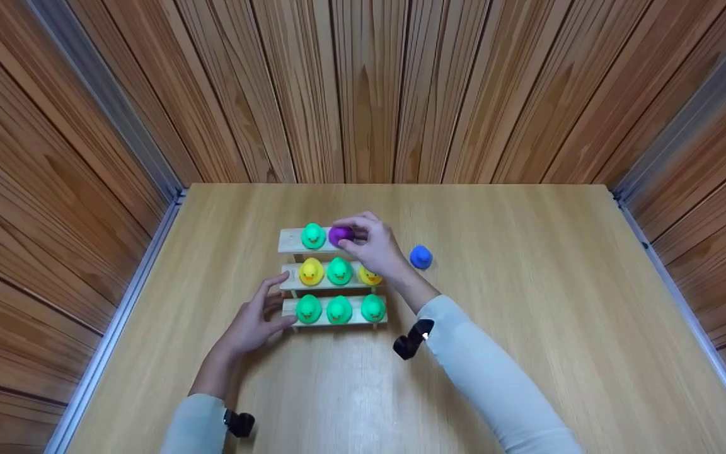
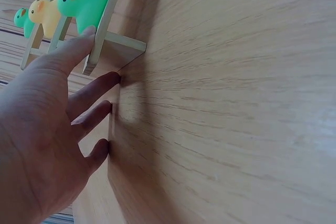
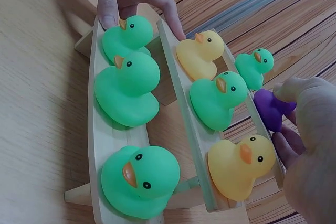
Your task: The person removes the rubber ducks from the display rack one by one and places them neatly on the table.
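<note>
A three-tier wooden stand (image 1: 290, 277) holds rubber ducks in rows. At its top tier my right hand (image 1: 372, 243) pinches a purple rubber duck (image 3: 269, 109) between thumb and fingers, beside a green duck (image 1: 313, 236). My left hand (image 1: 253, 325) rests against the stand's left end; its thumb (image 2: 76, 51) touches the end of the lowest tier, the other fingers loosely extended. On the middle tier are a yellow duck (image 1: 311, 272), a green duck (image 1: 339, 271) and another yellow duck (image 3: 241, 166), partly hidden by my right hand in the head view. Three green ducks (image 3: 140, 182) line the lowest tier.
A blue duck (image 1: 421, 256) lies on the wooden tabletop (image 1: 527, 302) to the right of the stand. Wood-panelled walls (image 1: 369, 94) with metal corner rails (image 1: 117, 113) enclose the table at the back and sides.
</note>
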`<state>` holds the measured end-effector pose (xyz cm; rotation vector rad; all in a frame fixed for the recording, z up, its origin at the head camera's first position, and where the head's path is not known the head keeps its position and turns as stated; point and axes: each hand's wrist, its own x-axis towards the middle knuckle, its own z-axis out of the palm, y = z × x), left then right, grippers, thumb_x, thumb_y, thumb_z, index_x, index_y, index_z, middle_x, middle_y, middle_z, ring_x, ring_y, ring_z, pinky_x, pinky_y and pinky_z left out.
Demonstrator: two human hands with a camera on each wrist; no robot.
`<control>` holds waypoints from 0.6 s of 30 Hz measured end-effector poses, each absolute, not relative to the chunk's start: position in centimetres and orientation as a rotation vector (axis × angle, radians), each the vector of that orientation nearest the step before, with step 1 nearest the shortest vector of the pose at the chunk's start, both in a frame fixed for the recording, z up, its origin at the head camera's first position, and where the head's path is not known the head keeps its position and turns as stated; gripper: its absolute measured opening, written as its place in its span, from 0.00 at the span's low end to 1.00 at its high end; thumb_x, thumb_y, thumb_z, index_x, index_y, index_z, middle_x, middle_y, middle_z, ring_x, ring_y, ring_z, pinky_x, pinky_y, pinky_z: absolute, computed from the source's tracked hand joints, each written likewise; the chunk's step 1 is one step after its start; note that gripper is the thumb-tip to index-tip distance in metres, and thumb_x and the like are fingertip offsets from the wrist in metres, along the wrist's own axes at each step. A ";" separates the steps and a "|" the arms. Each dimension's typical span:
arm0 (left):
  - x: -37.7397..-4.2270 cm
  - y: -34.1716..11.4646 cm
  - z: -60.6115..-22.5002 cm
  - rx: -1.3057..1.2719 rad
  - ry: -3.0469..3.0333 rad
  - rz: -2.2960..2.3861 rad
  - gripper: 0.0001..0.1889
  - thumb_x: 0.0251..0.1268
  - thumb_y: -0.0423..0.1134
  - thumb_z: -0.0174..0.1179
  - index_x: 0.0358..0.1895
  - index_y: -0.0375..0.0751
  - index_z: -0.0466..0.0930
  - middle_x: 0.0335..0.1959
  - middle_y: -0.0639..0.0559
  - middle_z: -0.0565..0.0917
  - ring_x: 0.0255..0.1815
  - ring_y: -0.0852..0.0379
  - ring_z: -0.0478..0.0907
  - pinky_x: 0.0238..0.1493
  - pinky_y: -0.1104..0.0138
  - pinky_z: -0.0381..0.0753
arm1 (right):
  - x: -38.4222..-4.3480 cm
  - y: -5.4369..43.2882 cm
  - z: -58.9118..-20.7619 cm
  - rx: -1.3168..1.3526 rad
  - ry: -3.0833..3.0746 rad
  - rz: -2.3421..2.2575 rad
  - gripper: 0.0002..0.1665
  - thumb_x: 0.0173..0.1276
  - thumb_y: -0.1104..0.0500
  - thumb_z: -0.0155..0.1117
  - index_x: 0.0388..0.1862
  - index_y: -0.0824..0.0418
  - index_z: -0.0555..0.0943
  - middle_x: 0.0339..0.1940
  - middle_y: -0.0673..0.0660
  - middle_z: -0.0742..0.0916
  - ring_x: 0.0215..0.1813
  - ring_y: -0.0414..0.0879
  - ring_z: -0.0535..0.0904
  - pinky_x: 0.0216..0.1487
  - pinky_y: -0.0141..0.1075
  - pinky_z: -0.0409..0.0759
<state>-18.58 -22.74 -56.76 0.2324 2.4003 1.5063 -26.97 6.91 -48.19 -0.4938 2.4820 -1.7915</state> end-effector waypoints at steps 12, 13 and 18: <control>-18.5 -22.8 -56.9 0.234 2.411 1.482 0.46 0.79 0.46 0.74 0.89 0.69 0.55 0.88 0.34 0.71 0.89 0.30 0.69 0.88 0.32 0.68 | -26.8 6.9 -48.0 -0.462 2.468 -1.782 0.19 0.80 0.68 0.72 0.67 0.62 0.89 0.68 0.65 0.84 0.73 0.61 0.85 0.80 0.52 0.85; -18.5 -22.8 -56.9 0.221 2.391 1.506 0.45 0.79 0.45 0.74 0.89 0.69 0.55 0.88 0.35 0.70 0.90 0.31 0.69 0.89 0.32 0.66 | -26.8 6.9 -48.0 -0.462 2.468 -1.783 0.19 0.80 0.68 0.72 0.66 0.62 0.89 0.67 0.65 0.84 0.73 0.61 0.86 0.80 0.52 0.85; -18.5 -22.7 -56.8 0.220 2.391 1.509 0.44 0.80 0.43 0.72 0.89 0.68 0.56 0.90 0.36 0.68 0.90 0.32 0.68 0.89 0.33 0.66 | -26.8 7.0 -48.0 -0.467 2.461 -1.796 0.19 0.79 0.69 0.72 0.66 0.62 0.89 0.67 0.65 0.84 0.72 0.61 0.86 0.79 0.52 0.85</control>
